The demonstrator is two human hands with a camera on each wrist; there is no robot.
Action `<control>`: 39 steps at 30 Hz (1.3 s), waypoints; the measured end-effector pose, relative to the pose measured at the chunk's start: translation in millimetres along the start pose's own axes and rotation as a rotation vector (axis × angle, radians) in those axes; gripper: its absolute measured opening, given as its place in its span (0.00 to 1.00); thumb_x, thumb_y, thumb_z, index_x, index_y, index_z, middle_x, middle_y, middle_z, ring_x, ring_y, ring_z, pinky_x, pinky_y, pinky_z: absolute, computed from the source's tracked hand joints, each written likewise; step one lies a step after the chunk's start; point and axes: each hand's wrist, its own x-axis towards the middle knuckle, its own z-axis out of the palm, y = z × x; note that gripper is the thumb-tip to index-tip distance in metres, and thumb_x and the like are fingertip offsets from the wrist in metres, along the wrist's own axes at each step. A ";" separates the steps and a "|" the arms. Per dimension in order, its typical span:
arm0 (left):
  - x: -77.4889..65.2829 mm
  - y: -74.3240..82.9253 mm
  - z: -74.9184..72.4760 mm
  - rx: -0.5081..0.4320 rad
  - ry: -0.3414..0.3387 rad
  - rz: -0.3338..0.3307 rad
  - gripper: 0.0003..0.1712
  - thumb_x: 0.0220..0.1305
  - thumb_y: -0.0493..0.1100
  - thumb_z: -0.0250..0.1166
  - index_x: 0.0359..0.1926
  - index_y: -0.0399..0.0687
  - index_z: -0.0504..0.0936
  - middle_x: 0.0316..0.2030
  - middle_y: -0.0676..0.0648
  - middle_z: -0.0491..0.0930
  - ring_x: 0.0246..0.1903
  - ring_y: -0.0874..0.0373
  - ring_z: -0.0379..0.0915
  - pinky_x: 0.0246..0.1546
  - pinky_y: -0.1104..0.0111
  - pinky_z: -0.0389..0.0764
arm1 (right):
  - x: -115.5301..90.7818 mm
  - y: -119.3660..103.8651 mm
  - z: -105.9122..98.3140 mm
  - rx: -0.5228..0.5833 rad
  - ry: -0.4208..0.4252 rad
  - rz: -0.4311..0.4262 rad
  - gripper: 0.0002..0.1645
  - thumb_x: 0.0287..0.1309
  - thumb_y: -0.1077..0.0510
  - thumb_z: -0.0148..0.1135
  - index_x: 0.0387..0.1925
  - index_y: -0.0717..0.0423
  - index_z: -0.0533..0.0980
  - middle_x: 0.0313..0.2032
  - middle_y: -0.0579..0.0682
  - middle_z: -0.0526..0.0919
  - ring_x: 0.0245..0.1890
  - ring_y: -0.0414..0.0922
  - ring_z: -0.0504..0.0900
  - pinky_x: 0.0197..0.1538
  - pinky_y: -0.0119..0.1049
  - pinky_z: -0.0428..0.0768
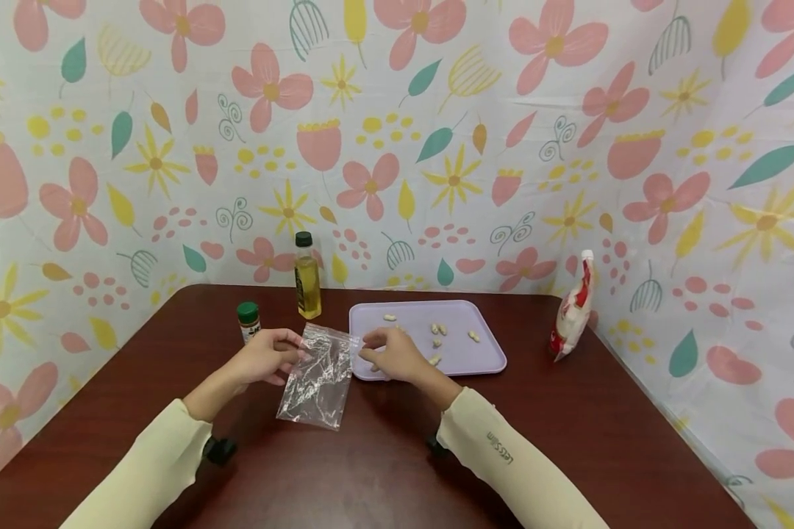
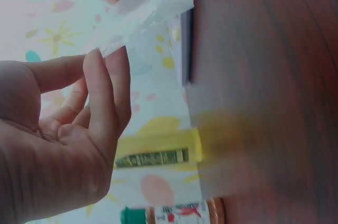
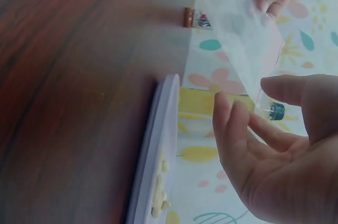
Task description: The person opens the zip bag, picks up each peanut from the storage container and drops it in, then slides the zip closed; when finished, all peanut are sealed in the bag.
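Note:
A clear plastic zip bag (image 1: 319,378) hangs between my two hands over the table, its zip edge up and no contents visible. My left hand (image 1: 265,358) pinches its upper left side between thumb and fingertips, as the left wrist view shows the bag (image 2: 153,20) stretched from those fingers (image 2: 100,84). At the opposite top corner is my right hand (image 1: 393,355), its thumb and fingers bent about the bag's edge. In the right wrist view the taut film (image 3: 232,28) runs to the right thumb (image 3: 282,87); the exact contact is hard to see.
Behind the right hand lies a lilac tray (image 1: 456,312) with several peanuts (image 1: 439,329). An oil bottle (image 1: 307,279) and a green-capped spice jar (image 1: 248,317) stand at the back left. A red and white pouch (image 1: 572,312) stands at the right edge of the brown table (image 1: 536,433).

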 end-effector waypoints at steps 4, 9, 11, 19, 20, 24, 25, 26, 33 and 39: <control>-3.1 7.0 8.2 -0.016 -0.023 0.043 0.12 0.70 0.39 0.61 0.49 0.35 0.76 0.41 0.43 0.86 0.33 0.53 0.82 0.27 0.60 0.82 | -6.3 -2.1 -8.8 0.076 0.023 0.019 0.15 0.63 0.56 0.65 0.48 0.62 0.81 0.45 0.55 0.86 0.25 0.45 0.85 0.21 0.35 0.76; -4.0 15.2 17.8 -0.035 -0.020 0.069 0.12 0.68 0.39 0.63 0.48 0.36 0.77 0.41 0.42 0.85 0.32 0.53 0.80 0.27 0.59 0.83 | -12.6 -3.9 -18.0 0.136 0.062 0.049 0.12 0.63 0.56 0.66 0.42 0.60 0.82 0.39 0.53 0.88 0.24 0.46 0.85 0.19 0.32 0.73; -3.9 17.9 21.0 -0.040 -0.020 0.080 0.12 0.68 0.39 0.64 0.48 0.36 0.77 0.42 0.41 0.85 0.32 0.53 0.81 0.26 0.58 0.83 | -14.1 -3.4 -21.0 0.154 0.077 0.047 0.11 0.63 0.56 0.65 0.41 0.61 0.82 0.37 0.53 0.88 0.25 0.48 0.86 0.19 0.32 0.72; -0.9 26.6 34.1 0.000 -0.024 0.193 0.18 0.65 0.41 0.67 0.51 0.36 0.77 0.43 0.40 0.86 0.35 0.47 0.85 0.26 0.53 0.82 | -25.6 0.9 -35.6 0.187 0.094 0.016 0.11 0.64 0.57 0.65 0.39 0.62 0.82 0.35 0.56 0.88 0.29 0.58 0.85 0.22 0.32 0.72; -0.2 28.4 36.0 0.015 -0.021 0.214 0.18 0.65 0.42 0.67 0.52 0.36 0.78 0.43 0.39 0.86 0.35 0.47 0.85 0.25 0.55 0.82 | -30.0 -3.8 -38.6 0.186 0.097 0.006 0.11 0.64 0.58 0.65 0.39 0.64 0.82 0.35 0.58 0.88 0.29 0.59 0.85 0.22 0.33 0.72; 1.5 38.3 43.1 0.087 -0.042 0.281 0.17 0.67 0.43 0.66 0.53 0.41 0.79 0.42 0.39 0.86 0.33 0.48 0.83 0.23 0.55 0.81 | -37.4 -4.5 -46.5 0.182 0.128 -0.035 0.11 0.64 0.58 0.64 0.40 0.64 0.83 0.33 0.57 0.88 0.26 0.54 0.84 0.22 0.33 0.73; 1.5 40.9 45.4 0.104 -0.052 0.297 0.16 0.68 0.43 0.65 0.53 0.42 0.80 0.42 0.40 0.86 0.31 0.49 0.82 0.23 0.56 0.80 | -39.9 -5.5 -48.5 0.177 0.140 -0.043 0.11 0.64 0.58 0.64 0.40 0.63 0.83 0.33 0.57 0.88 0.25 0.52 0.84 0.22 0.34 0.73; 1.5 43.0 47.5 0.117 -0.059 0.313 0.16 0.68 0.44 0.65 0.53 0.42 0.80 0.41 0.40 0.86 0.30 0.51 0.81 0.22 0.56 0.80 | -42.6 -6.7 -50.5 0.175 0.152 -0.052 0.10 0.64 0.58 0.65 0.40 0.62 0.83 0.32 0.56 0.88 0.24 0.49 0.84 0.22 0.33 0.73; 3.4 55.0 61.8 0.106 0.023 0.405 0.09 0.70 0.44 0.63 0.46 0.47 0.83 0.38 0.43 0.87 0.27 0.46 0.80 0.20 0.59 0.79 | -55.3 -13.1 -60.0 0.166 0.180 -0.115 0.08 0.64 0.60 0.65 0.38 0.63 0.83 0.31 0.57 0.87 0.24 0.53 0.83 0.26 0.34 0.77; 9.9 58.7 70.2 0.093 0.044 0.448 0.06 0.68 0.41 0.65 0.43 0.45 0.83 0.36 0.45 0.86 0.32 0.46 0.82 0.22 0.64 0.78 | -65.7 -13.4 -65.7 0.139 0.174 -0.147 0.07 0.64 0.66 0.62 0.38 0.69 0.82 0.31 0.62 0.86 0.26 0.60 0.82 0.31 0.35 0.80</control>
